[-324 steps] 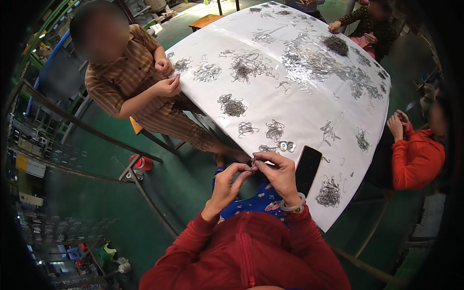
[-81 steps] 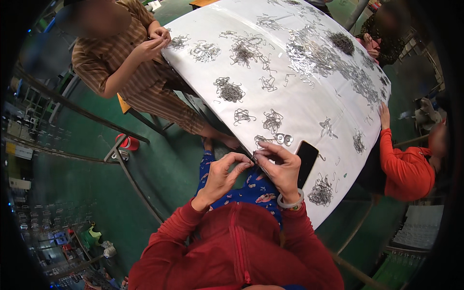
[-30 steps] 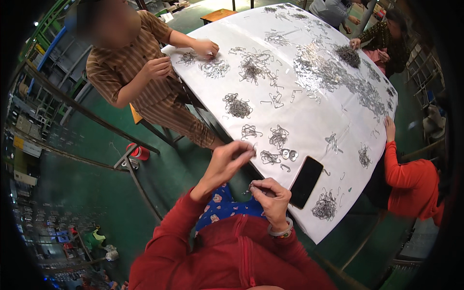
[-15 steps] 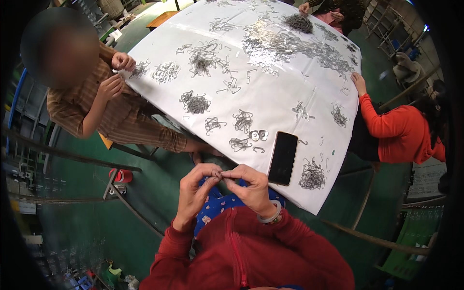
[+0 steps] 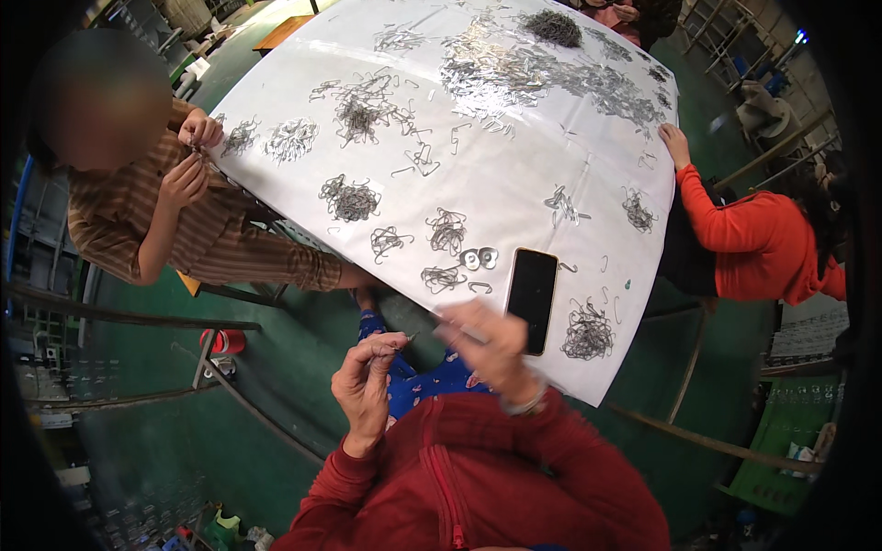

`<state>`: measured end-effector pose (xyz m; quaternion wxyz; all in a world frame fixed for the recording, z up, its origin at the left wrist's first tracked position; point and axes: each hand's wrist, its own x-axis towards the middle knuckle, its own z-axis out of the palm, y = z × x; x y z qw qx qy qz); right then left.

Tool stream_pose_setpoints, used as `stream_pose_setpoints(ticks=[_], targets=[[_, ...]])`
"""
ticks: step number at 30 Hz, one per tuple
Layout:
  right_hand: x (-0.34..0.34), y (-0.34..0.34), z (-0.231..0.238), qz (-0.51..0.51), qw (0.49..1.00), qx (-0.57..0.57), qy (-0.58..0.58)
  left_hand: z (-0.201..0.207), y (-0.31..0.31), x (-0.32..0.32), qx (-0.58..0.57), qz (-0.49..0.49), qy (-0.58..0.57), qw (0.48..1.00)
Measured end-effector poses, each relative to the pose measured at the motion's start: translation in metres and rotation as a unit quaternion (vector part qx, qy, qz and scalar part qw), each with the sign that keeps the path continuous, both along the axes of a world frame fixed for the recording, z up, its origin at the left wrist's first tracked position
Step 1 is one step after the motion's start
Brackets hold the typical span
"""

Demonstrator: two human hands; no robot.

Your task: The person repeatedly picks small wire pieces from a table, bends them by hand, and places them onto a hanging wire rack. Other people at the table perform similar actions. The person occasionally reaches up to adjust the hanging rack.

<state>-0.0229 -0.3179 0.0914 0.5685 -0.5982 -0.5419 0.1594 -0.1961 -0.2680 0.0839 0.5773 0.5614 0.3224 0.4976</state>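
My left hand (image 5: 366, 386) is held above my lap, thumb and fingers pinched together. A small dark tip shows at its fingertips, too small to name. Smeared by motion, my right hand (image 5: 491, 344) is over the table's near edge, beside the black phone (image 5: 531, 301); its fingers cannot be read. Just beyond it lie a small heap of bent wire hooks (image 5: 443, 278) and a single hook (image 5: 480, 287). Two shiny round metal pieces (image 5: 479, 258) sit by another hook heap (image 5: 446, 231).
The white-covered table (image 5: 514, 197) carries several more heaps, including hooks (image 5: 588, 335) at right and flat metal strips (image 5: 496, 78) farther back. A person in brown stripes (image 5: 138, 207) works at left, one in orange-red (image 5: 758, 243) at right. A red bucket (image 5: 223, 342) stands low at left.
My hands, together at the fingertips before, have parted. The right one has moved right to the table edge; the left is slightly lower. The person at left has moved their hands slightly.
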Motion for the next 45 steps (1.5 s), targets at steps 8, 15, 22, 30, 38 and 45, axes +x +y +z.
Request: stream_pose_setpoints(ticks=[8,15,22,30,38,45], targets=[[0.208,0.057,-0.042,-0.166,0.947,-0.259,-0.093,-0.003,0.007,-0.012,0.010,-0.048,0.060,0.997],[0.234,0.063,-0.107,-0.252,0.880,-0.228,-0.331,-0.006,0.000,-0.017,0.019,-0.047,0.111,0.992],[0.118,0.043,-0.026,0.011,0.965,-0.233,0.117,-0.013,0.003,-0.017,0.037,-0.065,0.139,0.987],[-0.005,0.020,0.029,0.146,0.947,-0.143,0.248,-0.004,0.016,-0.005,0.104,-0.087,0.168,0.976],[-0.022,0.023,0.018,0.113,0.985,0.013,0.129,-0.009,0.019,-0.007,0.150,-0.032,0.197,0.968],[-0.036,0.025,-0.001,0.110,0.912,-0.047,0.391,-0.027,0.014,-0.001,0.079,0.044,0.097,0.991]])
